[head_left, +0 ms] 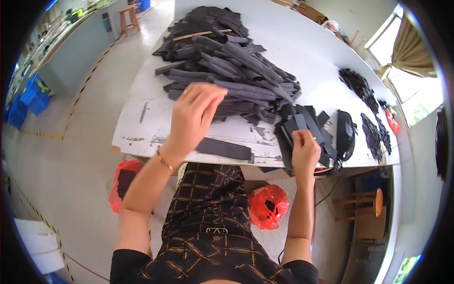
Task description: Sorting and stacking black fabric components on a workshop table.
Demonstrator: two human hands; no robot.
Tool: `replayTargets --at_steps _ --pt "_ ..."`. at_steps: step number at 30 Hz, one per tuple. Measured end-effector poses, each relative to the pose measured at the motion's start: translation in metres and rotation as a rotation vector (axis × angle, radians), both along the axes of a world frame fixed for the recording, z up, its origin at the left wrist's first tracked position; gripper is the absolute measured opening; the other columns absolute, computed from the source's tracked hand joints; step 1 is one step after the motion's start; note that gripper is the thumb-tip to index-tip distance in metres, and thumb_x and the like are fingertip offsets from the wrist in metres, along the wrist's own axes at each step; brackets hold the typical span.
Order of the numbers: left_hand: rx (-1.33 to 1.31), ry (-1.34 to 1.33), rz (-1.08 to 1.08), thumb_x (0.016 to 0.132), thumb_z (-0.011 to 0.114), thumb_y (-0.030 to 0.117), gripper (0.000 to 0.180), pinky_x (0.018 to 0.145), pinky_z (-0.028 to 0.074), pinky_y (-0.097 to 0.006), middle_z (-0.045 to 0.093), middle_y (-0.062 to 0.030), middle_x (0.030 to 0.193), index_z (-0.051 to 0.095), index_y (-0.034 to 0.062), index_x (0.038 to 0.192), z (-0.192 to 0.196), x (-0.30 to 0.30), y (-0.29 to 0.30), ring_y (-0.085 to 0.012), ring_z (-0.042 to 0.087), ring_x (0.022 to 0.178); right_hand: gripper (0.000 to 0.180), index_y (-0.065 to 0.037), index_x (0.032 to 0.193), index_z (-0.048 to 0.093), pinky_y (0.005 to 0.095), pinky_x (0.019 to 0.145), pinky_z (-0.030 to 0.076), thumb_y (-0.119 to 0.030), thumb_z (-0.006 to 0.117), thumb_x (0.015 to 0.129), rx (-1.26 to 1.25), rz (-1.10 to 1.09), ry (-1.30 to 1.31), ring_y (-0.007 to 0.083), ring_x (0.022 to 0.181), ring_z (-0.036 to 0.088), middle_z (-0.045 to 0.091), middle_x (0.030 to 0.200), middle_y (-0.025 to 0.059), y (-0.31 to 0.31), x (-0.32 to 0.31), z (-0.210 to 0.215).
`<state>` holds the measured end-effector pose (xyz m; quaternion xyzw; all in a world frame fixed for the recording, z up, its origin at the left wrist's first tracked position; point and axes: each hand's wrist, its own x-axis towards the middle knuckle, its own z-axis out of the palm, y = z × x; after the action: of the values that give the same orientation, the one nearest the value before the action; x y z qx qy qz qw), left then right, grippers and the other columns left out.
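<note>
My left hand (193, 113), slightly blurred, is raised above the near part of the table, its fingers curled together. Anything between them is hidden against the dark fabric behind. Below it, one flat dark fabric strip (224, 148) lies along the table's front edge. On the right, my right hand (306, 150) is closed in a pinch on a small dark rectangular piece (296, 124). That piece is at a loose heap of similar dark pieces (313, 122). Farther back lies a large pile of long, folded dark fabric strips (236, 71).
A black bag-like object (345, 135) sits right of the heap on the white table (135, 111). Dark bundles (357, 85) lie at the far right. A thin wooden stick (201, 35) rests on the pile. Red plastic bags (268, 206) stand below the table edge.
</note>
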<state>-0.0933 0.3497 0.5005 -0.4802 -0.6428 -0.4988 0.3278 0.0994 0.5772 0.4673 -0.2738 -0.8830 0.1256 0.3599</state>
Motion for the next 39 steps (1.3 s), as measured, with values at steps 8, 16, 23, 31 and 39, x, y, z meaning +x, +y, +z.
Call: replayTargets --at_steps 8,16,23,31,39 --pt "-0.76 0.085 0.179 0.085 0.067 0.02 0.014 0.075 0.051 -0.04 0.064 -0.0082 0.087 0.072 0.0069 0.086 0.015 -0.062 0.074 -0.0279 0.064 0.084 0.028 0.001 0.1 0.064 0.0369 0.081 0.046 -0.022 0.066 0.083 0.558 -0.132 -0.666 0.0261 0.098 0.056 0.06 0.103 0.0122 0.037 0.001 -0.046" --pt "-0.635 -0.16 -0.013 0.081 0.069 0.014 0.011 0.072 0.05 -0.039 0.062 -0.008 0.085 0.066 0.0031 0.079 -0.004 -0.048 0.052 -0.0289 0.062 0.075 0.015 0.0 0.089 0.064 0.036 0.074 0.046 -0.008 0.059 0.077 0.71 0.119 -0.717 0.0254 0.089 0.056 0.059 0.09 0.011 0.039 0.001 -0.05" --pt "-0.224 -0.241 -0.043 0.091 0.061 0.009 0.013 0.061 0.049 -0.036 0.06 -0.0105 0.081 0.051 0.0026 0.096 -0.03 0.0 0.001 -0.0275 0.062 0.066 0.012 -0.002 0.085 0.055 0.0414 0.081 0.045 -0.004 0.062 0.075 0.602 0.347 -0.381 0.0314 0.095 0.055 0.057 0.097 0.0144 0.033 0.005 -0.042" --pt "0.626 -1.278 -0.479 0.096 0.058 0.009 0.041 0.066 0.058 -0.033 0.067 -0.0148 0.09 0.041 -0.0018 0.132 -0.066 0.027 -0.034 -0.026 0.07 0.075 0.02 -0.001 0.099 0.043 0.0446 0.083 0.047 0.002 0.057 0.085 0.419 0.369 -0.3 0.0368 0.094 0.059 0.059 0.106 0.018 0.009 -0.022 -0.038" --pt "0.805 -1.525 -0.677 0.095 0.057 0.005 0.039 0.088 0.056 -0.04 0.065 -0.0129 0.099 0.046 -0.0045 0.132 -0.092 0.028 -0.057 -0.0252 0.067 0.093 0.048 0.005 0.131 0.041 0.0461 0.086 0.045 0.002 0.056 0.086 0.285 0.534 -0.224 0.0372 0.093 0.056 0.057 0.096 0.0193 -0.016 -0.036 -0.067"
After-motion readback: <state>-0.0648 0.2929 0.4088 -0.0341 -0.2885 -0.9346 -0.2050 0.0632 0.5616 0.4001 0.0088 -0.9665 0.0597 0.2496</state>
